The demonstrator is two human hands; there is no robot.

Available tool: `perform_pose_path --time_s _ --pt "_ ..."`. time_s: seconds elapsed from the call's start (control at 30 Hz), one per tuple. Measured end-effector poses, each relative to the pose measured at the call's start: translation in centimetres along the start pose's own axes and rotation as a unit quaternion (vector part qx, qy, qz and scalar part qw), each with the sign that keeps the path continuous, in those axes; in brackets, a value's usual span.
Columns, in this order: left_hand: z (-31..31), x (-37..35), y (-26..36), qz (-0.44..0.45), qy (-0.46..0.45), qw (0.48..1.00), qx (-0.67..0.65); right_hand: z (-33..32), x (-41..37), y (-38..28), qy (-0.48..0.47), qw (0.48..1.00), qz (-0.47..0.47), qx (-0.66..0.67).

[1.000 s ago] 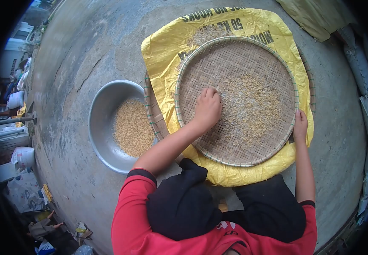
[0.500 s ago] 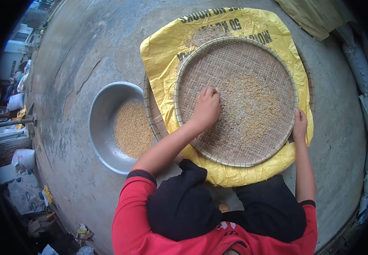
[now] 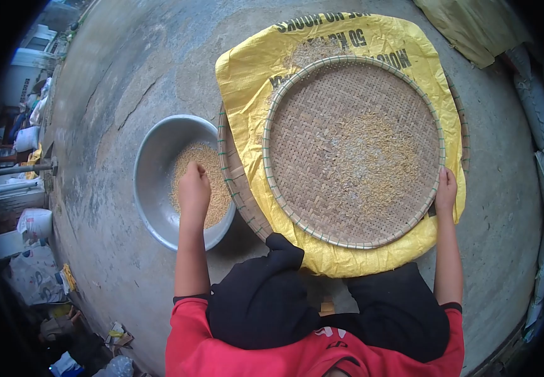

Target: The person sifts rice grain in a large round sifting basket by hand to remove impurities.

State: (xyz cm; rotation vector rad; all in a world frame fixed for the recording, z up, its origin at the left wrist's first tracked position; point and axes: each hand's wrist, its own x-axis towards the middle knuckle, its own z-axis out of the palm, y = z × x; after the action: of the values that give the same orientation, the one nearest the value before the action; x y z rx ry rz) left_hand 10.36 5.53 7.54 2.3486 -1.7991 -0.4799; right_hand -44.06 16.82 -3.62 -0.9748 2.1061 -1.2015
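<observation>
My left hand [image 3: 194, 190] is over the grey metal basin [image 3: 154, 182], above the heap of grain [image 3: 220, 195] in it. Its fingers are drawn together; what they hold, if anything, is hidden. On the right, my right hand [image 3: 446, 191] grips the rim of the round woven tray [image 3: 309, 100]. Unhusked grains mixed with paler ones [image 3: 378, 163] are spread over the tray's middle and right side. Under the tray lies a yellow printed sack [image 3: 240, 81], with the edge of a second woven tray [image 3: 237, 182] showing beneath it.
Small pale bits [image 3: 312, 53] lie on the sack above the tray. Filled sacks [image 3: 538, 113] line the right edge, and a yellowish sheet [image 3: 473, 28] is at the top right. Buckets [image 3: 35, 223], bags and clutter stand along the left side of the concrete floor [image 3: 115, 264].
My left hand has moved left from the woven tray to over the basin. My right hand stays on the tray's rim. The view has shifted slightly.
</observation>
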Motion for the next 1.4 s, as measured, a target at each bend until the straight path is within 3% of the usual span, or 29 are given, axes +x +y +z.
perform_pose_path --time_s 0.07,0.17,0.23,0.3,0.37,0.43,0.5,0.6,0.93,1.13,1.2,1.3,1.4 --pt "-0.5 -0.7 -3.3 -0.021 0.028 0.998 0.053 -0.1 0.2 0.4 -0.006 1.000 0.002 0.006" --pt "-0.3 -0.9 -1.8 -0.033 0.046 0.992 0.111 0.0 -0.1 0.0 -0.005 1.000 0.005 0.007" --pt "1.0 -0.2 1.1 0.137 0.017 0.990 -0.038 0.0 0.0 -0.5 0.000 1.000 0.002 0.001" --pt "3.2 0.3 4.3 0.309 0.021 0.949 -0.065 0.1 -0.1 -0.3 0.007 1.000 0.000 -0.015" --pt "4.2 0.1 8.4 0.411 0.031 0.909 -0.066 0.1 0.0 -0.3 0.007 1.000 -0.001 -0.013" --pt "5.7 -0.1 11.3 0.477 0.006 0.873 -0.100 0.0 -0.1 -0.3 0.007 1.000 0.002 -0.008" --pt "7.2 -0.3 13.3 0.510 -0.081 0.847 -0.129 0.1 -0.2 -0.5 0.005 1.000 -0.003 -0.018" --pt "10.2 0.5 14.5 0.548 -0.119 0.817 -0.137 -0.1 0.0 -0.1 -0.004 1.000 0.005 -0.004" --pt "12.5 1.9 14.5 0.558 -0.151 0.812 -0.076 0.0 -0.1 0.2 -0.003 1.000 0.010 0.023" --pt "13.3 1.3 14.7 0.546 -0.117 0.825 -0.090 -0.1 0.3 0.9 -0.002 1.000 -0.009 -0.006" --pt "13.7 0.4 15.2 0.485 -0.056 0.858 -0.162 -0.1 0.3 0.9 -0.020 0.999 0.017 0.031" --pt "14.1 -0.7 15.6 0.493 -0.008 0.860 -0.133 0.0 0.1 0.5 -0.004 1.000 0.002 0.018" --pt "14.3 -1.5 15.6 0.473 -0.037 0.872 -0.124 0.0 0.0 0.3 -0.006 1.000 0.003 0.019"
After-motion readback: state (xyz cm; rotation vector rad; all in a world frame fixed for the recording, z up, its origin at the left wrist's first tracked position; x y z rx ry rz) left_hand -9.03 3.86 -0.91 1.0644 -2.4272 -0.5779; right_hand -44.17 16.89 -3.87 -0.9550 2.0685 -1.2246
